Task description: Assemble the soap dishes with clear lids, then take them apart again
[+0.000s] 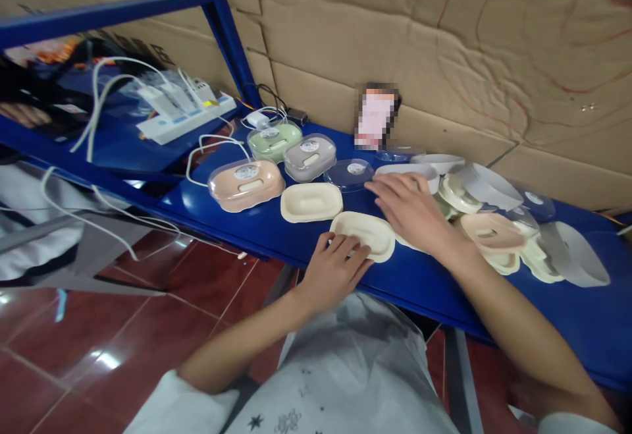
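Note:
My left hand [336, 261] has its fingers bent over the near rim of a cream soap dish base [378, 233], with some fingertips inside it. Part of the grip is hidden. My right hand [409, 210] reaches left above the table, fingers stretched out and a little apart. Its fingertips are close to a clear lid [349, 175] with a round sticker; I cannot tell whether they touch. Another cream base [311, 202] lies just left of the first. Part of a further cream piece shows beneath my right hand.
Lidded boxes in pink [247, 187], green [274, 141] and grey [310, 157] stand at left. Mixed loose parts, including a grey shell [575, 256] and a pink piece [494, 231], lie at right. A phone [376, 118] leans on cardboard. A power strip [187, 118] trails white cables.

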Demonstrator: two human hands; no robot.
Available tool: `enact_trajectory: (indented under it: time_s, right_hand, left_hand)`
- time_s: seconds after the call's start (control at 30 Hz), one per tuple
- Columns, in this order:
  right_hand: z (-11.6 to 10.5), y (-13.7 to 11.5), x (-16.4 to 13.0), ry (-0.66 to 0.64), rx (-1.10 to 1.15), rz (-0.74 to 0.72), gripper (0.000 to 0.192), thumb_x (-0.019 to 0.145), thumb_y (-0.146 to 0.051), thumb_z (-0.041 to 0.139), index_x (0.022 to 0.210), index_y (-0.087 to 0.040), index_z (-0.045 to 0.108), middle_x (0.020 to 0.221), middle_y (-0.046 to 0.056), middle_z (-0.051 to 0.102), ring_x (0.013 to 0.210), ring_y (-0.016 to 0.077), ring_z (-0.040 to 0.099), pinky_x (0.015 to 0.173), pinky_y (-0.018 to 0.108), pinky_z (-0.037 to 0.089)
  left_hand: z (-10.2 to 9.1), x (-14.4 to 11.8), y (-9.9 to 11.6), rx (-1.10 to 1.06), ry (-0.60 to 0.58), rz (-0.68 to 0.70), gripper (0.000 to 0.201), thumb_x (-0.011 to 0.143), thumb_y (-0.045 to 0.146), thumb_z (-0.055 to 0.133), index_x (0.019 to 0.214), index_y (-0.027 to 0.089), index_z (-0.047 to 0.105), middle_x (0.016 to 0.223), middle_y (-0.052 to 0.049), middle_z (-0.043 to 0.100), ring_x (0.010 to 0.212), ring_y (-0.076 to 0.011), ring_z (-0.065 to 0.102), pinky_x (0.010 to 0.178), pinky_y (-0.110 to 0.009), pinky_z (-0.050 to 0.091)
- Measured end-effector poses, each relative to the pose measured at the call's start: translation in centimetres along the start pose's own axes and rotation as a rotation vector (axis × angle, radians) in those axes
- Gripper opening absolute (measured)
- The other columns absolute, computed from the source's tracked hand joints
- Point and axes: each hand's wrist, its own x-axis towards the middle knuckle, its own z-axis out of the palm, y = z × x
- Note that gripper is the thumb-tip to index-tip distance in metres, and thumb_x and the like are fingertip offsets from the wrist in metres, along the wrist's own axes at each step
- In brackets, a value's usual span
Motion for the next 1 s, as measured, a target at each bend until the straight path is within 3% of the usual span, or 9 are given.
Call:
enact_trajectory:
  time_s: [0.1, 0.2, 0.33, 0.43, 0.57, 0.67, 0.77, 0.9, 1.0]
  right_hand:
    - [0.1, -2.3, 0.1, -0.029, 0.042, -0.106, 0.040, 0.108, -0.017, 0.047, 0.141, -0.024, 0.069, 0.143, 0.009, 0.073, 0.134, 0.0283, 0.065, 0.115, 0.049, 0.046]
    - [1.0, -2.5, 2.2, -0.039, 0.062, -0.152, 0.045, 0.104, -0.009, 0.046, 0.143, -0.020, 0.067, 0.146, 0.010, 0.071, 0.136, 0.0275, 0.063, 0.115, 0.047, 0.045]
    - [3.4, -0.3, 9.6, -0.106, 0.157, -0.142, 0.060, 0.098, -0.001, 0.044, 0.154, -0.020, 0.056, 0.167, 0.012, 0.053, 0.151, 0.0302, 0.051, 0.119, 0.052, 0.042]
    - [5.5, 1.5, 16.4, -0.257, 0.268, -0.108, 0.077, 0.089, -0.007, 0.066, 0.162, -0.023, 0.046, 0.180, 0.014, 0.031, 0.163, 0.0363, 0.034, 0.126, 0.061, 0.034]
    - [7.7, 2.2, 21.7, -0.509, 0.343, -0.037, 0.113, 0.074, -0.032, 0.094, 0.169, -0.026, 0.033, 0.177, 0.018, 0.035, 0.161, 0.0407, 0.036, 0.126, 0.063, 0.037]
    - [8.8, 1.7, 22.2, -0.524, 0.282, -0.044, 0.124, 0.067, -0.044, 0.099, 0.169, -0.023, 0.032, 0.172, 0.021, 0.040, 0.153, 0.0440, 0.045, 0.119, 0.062, 0.044]
    - [8.5, 1.2, 21.0, -0.389, 0.167, -0.116, 0.111, 0.072, -0.050, 0.096, 0.164, -0.018, 0.041, 0.163, 0.024, 0.049, 0.142, 0.0457, 0.053, 0.114, 0.061, 0.047]
    - [4.8, 1.1, 18.3, -0.167, 0.095, -0.136, 0.103, 0.082, -0.055, 0.090, 0.164, -0.018, 0.040, 0.159, 0.024, 0.051, 0.141, 0.0471, 0.051, 0.116, 0.063, 0.042]
    - [0.8, 0.2, 14.1, -0.049, 0.138, -0.122, 0.104, 0.087, -0.060, 0.085, 0.168, -0.022, 0.034, 0.163, 0.022, 0.046, 0.145, 0.0468, 0.048, 0.118, 0.065, 0.039]
  left_hand:
    - [-0.2, 0.2, -0.3, -0.003, 0.010, -0.047, 0.017, 0.106, 0.023, 0.065, 0.123, 0.020, 0.069, 0.119, -0.010, 0.076, 0.108, -0.0263, 0.071, 0.096, -0.045, 0.047]
    - [-0.7, -0.2, -0.9, -0.033, 0.024, -0.065, 0.023, 0.104, 0.017, 0.064, 0.126, 0.020, 0.069, 0.130, -0.012, 0.074, 0.123, -0.0290, 0.068, 0.110, -0.050, 0.046]
    - [-1.1, -0.6, -1.3, -0.080, 0.063, -0.107, 0.024, 0.101, 0.018, 0.067, 0.125, 0.021, 0.069, 0.133, -0.013, 0.072, 0.129, -0.0304, 0.067, 0.116, -0.054, 0.045]
    - [-1.2, -0.8, -1.6, -0.096, 0.080, -0.129, 0.023, 0.101, 0.018, 0.067, 0.124, 0.023, 0.069, 0.134, -0.012, 0.073, 0.128, -0.0292, 0.068, 0.116, -0.054, 0.046]
    - [-1.5, -1.0, -2.4, -0.095, 0.088, -0.169, 0.023, 0.101, 0.021, 0.069, 0.124, 0.024, 0.070, 0.136, -0.013, 0.072, 0.127, -0.0290, 0.068, 0.115, -0.054, 0.047]
    - [-1.6, -1.1, -3.0, -0.100, 0.087, -0.192, 0.021, 0.102, 0.026, 0.071, 0.122, 0.022, 0.070, 0.136, -0.014, 0.072, 0.127, -0.0299, 0.068, 0.113, -0.054, 0.048]
    - [-1.5, -1.2, -3.2, -0.108, 0.089, -0.188, 0.019, 0.103, 0.027, 0.071, 0.121, 0.022, 0.070, 0.134, -0.014, 0.072, 0.125, -0.0302, 0.069, 0.111, -0.053, 0.050]
    - [-1.1, -1.4, -3.4, -0.162, 0.113, -0.237, 0.044, 0.103, 0.031, 0.072, 0.145, 0.024, 0.059, 0.145, -0.017, 0.064, 0.134, -0.0331, 0.065, 0.112, -0.054, 0.053]
    - [-0.6, -1.6, -3.6, -0.325, 0.271, -0.348, 0.085, 0.099, 0.041, 0.079, 0.168, 0.029, 0.031, 0.166, -0.022, 0.042, 0.150, -0.0363, 0.053, 0.114, -0.055, 0.055]
